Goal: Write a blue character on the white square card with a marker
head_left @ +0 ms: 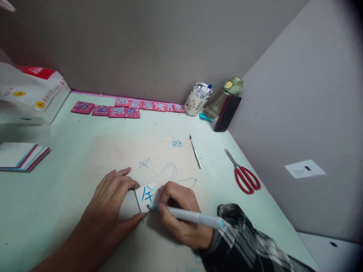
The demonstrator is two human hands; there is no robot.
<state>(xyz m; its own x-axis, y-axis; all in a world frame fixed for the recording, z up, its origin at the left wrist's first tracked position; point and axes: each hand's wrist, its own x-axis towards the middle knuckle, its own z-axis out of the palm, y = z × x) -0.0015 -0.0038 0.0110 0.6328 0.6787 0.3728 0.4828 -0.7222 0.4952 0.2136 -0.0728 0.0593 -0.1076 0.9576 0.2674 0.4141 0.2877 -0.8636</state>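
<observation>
Nearest, a person's right hand [180, 215], at four o'clock from the tile, has its grip closed around one white-barrelled marker pen with a blue tip [195, 218]. At nine o'clock, the bare left hand [113, 198] has forefinger and thumb against the edges of one small, square white tile [147, 197], steadying it on a pale brown, marked sheet [110, 151]. The tile bears blue strokes, and the pen tip is at its lower part. The step in hand appears to be lettering this tile; a further stroke would call for a firm left grip and a light, level pen.

Farther out on the pale green desk [218, 192], counting from the tile: one pair of red-handled metal scissors [241, 172] between two and three o'clock; one stack of white, colour-edged cards [19, 155] between nine and ten, number unclear; one slim silver craft knife [195, 151] between one and two.

Beyond lie one dark, flat phone [227, 113], one green-lidded bottle [217, 104] and one printed cup of pens [195, 102], all between one and two; apparently ten red lettered tiles [124, 109], eleven to past twelve; and one white-and-red plastic bag [31, 90] between ten and eleven.
</observation>
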